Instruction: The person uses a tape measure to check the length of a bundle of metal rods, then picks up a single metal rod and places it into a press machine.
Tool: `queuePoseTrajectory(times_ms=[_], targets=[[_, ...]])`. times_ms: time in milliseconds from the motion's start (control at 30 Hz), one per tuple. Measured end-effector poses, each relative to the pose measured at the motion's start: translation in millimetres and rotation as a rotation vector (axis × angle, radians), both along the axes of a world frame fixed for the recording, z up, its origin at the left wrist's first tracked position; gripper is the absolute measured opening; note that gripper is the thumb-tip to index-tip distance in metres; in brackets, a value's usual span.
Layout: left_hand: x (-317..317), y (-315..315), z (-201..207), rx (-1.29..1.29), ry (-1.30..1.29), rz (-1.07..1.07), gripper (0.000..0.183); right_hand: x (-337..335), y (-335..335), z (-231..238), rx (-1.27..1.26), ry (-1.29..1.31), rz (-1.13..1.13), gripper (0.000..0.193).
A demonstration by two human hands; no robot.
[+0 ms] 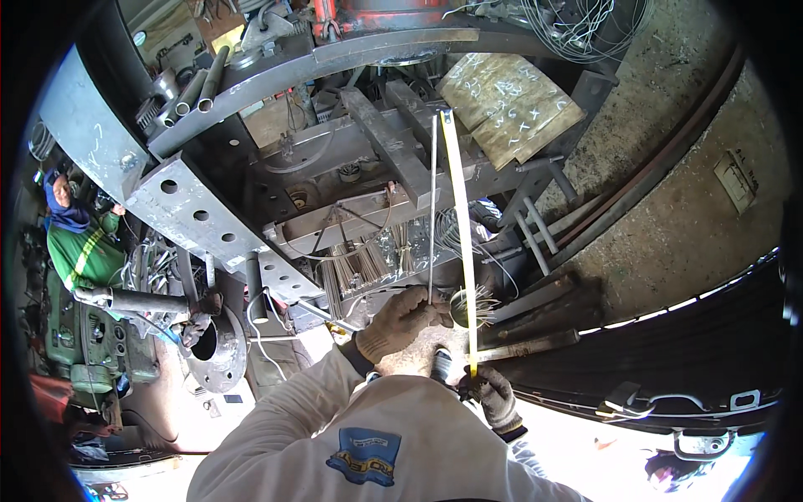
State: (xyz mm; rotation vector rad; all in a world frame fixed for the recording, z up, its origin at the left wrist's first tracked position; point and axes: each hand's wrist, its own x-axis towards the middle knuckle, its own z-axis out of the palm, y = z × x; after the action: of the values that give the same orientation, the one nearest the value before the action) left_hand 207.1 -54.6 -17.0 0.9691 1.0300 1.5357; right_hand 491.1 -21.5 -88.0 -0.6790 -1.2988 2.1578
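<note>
From my remote view, the left hand [400,325] pinches a thin rod [432,209] left of the yellow tape [462,243]; the right hand [497,398] grips the tape's near end.

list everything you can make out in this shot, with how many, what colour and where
tape measure: 1, yellow blade, centre, upright in picture
thin rod: 1, grey, left of the blade
marked board: 1, tan, upper centre-right
holed beam: 1, grey, left of centre
pipes: at least 2, grey, upper left
rod bundles: several, brownish, centre
wire coil: 1, silver, upper right
red object: 1, top centre, partly cut off
flanged cylinder: 1, grey, lower left
machine: 1, green, far left
co-worker: 1, green top, far left
left hand: 1, brown glove, holding the rod
right hand: 1, grey glove, at the tape's lower end
</note>
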Motion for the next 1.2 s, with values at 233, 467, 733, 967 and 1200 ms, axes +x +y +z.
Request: queuePoseTrajectory(times_ms=[233, 467, 733, 967, 1200], targets=[[-1.6, -3.5, -5.0, 0.034, -0.075, -0.062, 0.015, -1.1, -3.5, 3.9, -0.03, -0.004, 0.038, 0.052], [5.1, -13.0, 17.2, -0.031, 0.054, 0.022, 0.009, -11.6, -5.3, 13.0, 0.021, -0.059, 0.077, 0.042], [1.2, 10.1, 85.1, 0.207, -0.452, 0.003, 0.039, -50.3, 37.4, 104.4, 0.219, -0.123, 0.103, 0.032], [-14.6, 4.5, 83.3, 0.256, -0.39, 0.09, 0.046, -59.9, 45.9, 140.0, 0.296, -0.187, 0.12, 0.033], [-15.0, 3.8, 74.4, 0.24, -0.34, 0.231, 0.05, -61.2, 44.7, 143.8, 0.425, -0.285, 0.106, 0.033]])
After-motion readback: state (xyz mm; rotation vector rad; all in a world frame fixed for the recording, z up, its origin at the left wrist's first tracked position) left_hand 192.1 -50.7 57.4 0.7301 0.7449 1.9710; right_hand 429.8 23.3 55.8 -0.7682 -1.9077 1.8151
